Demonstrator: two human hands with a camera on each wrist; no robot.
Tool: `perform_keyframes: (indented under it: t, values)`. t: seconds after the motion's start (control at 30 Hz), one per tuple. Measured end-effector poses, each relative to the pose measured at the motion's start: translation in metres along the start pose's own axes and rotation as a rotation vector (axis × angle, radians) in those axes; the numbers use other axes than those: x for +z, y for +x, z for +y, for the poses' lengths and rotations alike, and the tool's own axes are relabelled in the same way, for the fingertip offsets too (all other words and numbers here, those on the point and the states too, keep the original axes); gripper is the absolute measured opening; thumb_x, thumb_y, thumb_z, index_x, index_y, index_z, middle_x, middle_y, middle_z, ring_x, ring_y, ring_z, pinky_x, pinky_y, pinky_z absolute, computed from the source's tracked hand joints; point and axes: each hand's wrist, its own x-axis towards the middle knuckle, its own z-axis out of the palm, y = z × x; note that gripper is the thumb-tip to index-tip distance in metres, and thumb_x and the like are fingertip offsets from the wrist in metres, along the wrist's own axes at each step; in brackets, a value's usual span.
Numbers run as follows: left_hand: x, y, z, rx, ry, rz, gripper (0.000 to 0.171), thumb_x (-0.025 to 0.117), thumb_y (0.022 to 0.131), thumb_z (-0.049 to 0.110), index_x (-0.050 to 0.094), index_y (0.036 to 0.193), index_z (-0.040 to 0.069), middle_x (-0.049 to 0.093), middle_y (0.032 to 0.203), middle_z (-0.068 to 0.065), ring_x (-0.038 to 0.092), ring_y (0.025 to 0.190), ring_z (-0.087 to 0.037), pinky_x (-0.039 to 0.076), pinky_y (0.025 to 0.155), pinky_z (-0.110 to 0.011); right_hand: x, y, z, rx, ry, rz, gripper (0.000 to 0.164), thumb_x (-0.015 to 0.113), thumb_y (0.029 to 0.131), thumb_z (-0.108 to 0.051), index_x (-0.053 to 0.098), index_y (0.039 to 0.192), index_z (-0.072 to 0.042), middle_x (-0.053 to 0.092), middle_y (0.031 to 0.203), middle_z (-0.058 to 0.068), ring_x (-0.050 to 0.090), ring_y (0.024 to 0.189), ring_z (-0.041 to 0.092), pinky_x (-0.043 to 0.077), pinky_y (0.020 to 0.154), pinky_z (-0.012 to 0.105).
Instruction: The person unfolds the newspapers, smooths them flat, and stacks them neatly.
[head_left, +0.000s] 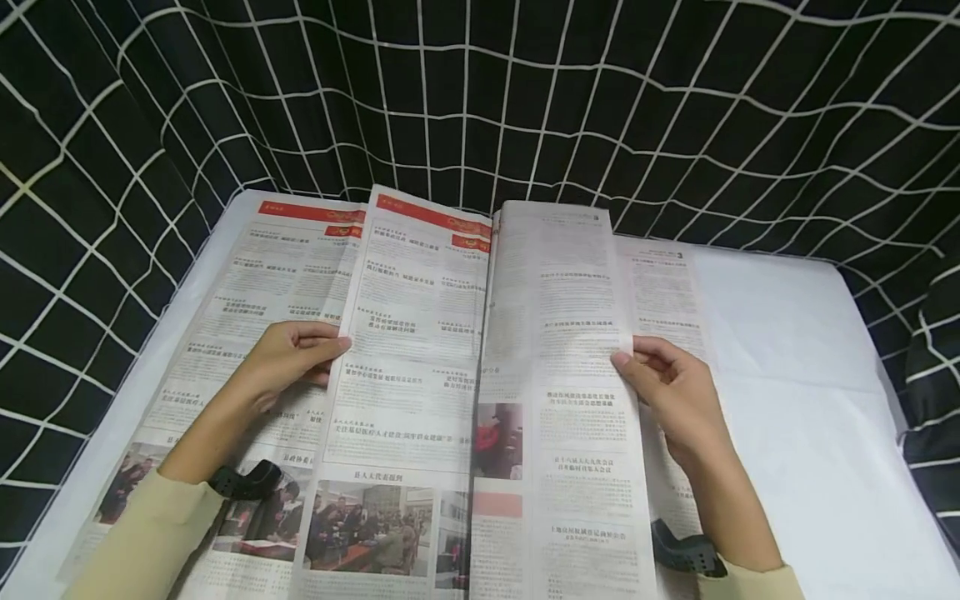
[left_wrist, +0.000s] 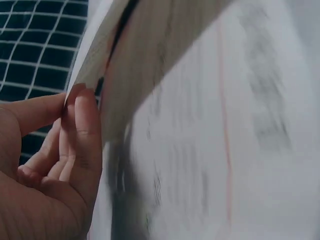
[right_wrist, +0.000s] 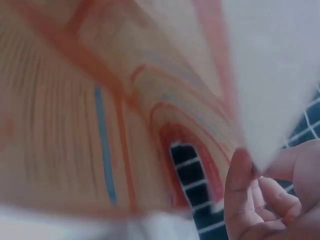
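Both hands hold a newspaper (head_left: 420, 392) by its outer side edges, raised over the table with a fold line running down its middle. The left hand (head_left: 281, 362) pinches the left edge between thumb and fingers; in the left wrist view its fingertips (left_wrist: 86, 107) meet at the paper's border. On the other side, the right hand (head_left: 671, 387) pinches the right edge, and the right wrist view shows its thumb and fingers (right_wrist: 240, 175) at the sheet's border. Another newspaper layer (head_left: 225, 333) lies flat beneath, showing past both sides.
A white table (head_left: 787, 417) extends to the right of the papers. Black cloth with a white grid (head_left: 480, 100) rises behind the table and along both sides. Each wrist wears a black band (head_left: 247, 481), below cream sleeves (head_left: 150, 533).
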Motion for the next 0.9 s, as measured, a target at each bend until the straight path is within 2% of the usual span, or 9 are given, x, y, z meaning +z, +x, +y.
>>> perform_keyframes:
  t: [0.13, 0.33, 0.43, 0.6, 0.77, 0.9]
  values:
    - [-0.016, -0.005, -0.007, -0.035, 0.006, 0.031, 0.058, 0.073, 0.102, 0.025, 0.055, 0.143, -0.011, 0.076, 0.097, 0.006, 0.076, 0.076, -0.006, 0.064, 0.072, -0.024, -0.016, 0.003, 0.009, 0.014, -0.018, 0.018, 0.056, 0.067, 0.105, -0.034, 0.055, 0.148, 0.0, 0.063, 0.107, -0.012, 0.065, 0.093, 0.0, 0.058, 0.08, 0.013]
    - [-0.038, -0.01, -0.014, -0.038, 0.075, 0.099, 0.057, 0.071, 0.103, 0.027, 0.057, 0.143, -0.012, 0.075, 0.093, 0.009, 0.074, 0.075, -0.003, 0.063, 0.069, -0.022, -0.046, 0.004, 0.022, 0.052, 0.044, 0.036, 0.062, 0.067, 0.105, -0.03, 0.046, 0.156, -0.001, 0.064, 0.106, -0.017, 0.064, 0.093, -0.002, 0.056, 0.076, 0.012]
    - [-0.051, -0.013, -0.016, -0.015, 0.15, 0.154, 0.055, 0.069, 0.104, 0.029, 0.059, 0.141, -0.011, 0.075, 0.097, 0.003, 0.072, 0.075, -0.003, 0.062, 0.067, -0.022, -0.063, 0.004, 0.028, 0.053, 0.167, 0.045, 0.058, 0.07, 0.104, -0.024, 0.049, 0.154, -0.004, 0.066, 0.106, -0.016, 0.063, 0.091, -0.001, 0.054, 0.074, 0.011]
    - [-0.072, -0.019, -0.017, 0.002, 0.26, 0.252, 0.056, 0.066, 0.105, 0.034, 0.062, 0.139, -0.01, 0.073, 0.114, -0.02, 0.07, 0.076, -0.003, 0.059, 0.066, -0.022, -0.089, 0.003, 0.036, 0.021, 0.353, 0.042, 0.04, 0.071, 0.102, -0.017, 0.059, 0.14, -0.018, 0.066, 0.109, -0.009, 0.065, 0.09, 0.001, 0.054, 0.076, 0.009]
    - [-0.088, -0.023, -0.017, 0.02, 0.331, 0.308, 0.054, 0.065, 0.105, 0.032, 0.063, 0.136, -0.013, 0.069, 0.117, -0.031, 0.067, 0.074, -0.004, 0.058, 0.063, -0.022, -0.116, 0.003, 0.044, 0.017, 0.391, 0.056, 0.033, 0.071, 0.102, -0.012, 0.061, 0.131, -0.023, 0.068, 0.105, -0.01, 0.066, 0.083, 0.001, 0.054, 0.071, 0.011]
    - [-0.098, -0.027, -0.017, 0.029, 0.423, 0.367, 0.052, 0.065, 0.105, 0.032, 0.065, 0.132, -0.012, 0.068, 0.115, -0.031, 0.064, 0.078, -0.012, 0.055, 0.06, -0.023, -0.134, 0.005, 0.047, 0.005, 0.32, 0.107, 0.037, 0.07, 0.101, -0.009, 0.062, 0.134, -0.023, 0.068, 0.099, -0.011, 0.065, 0.076, 0.0, 0.054, 0.065, 0.011]
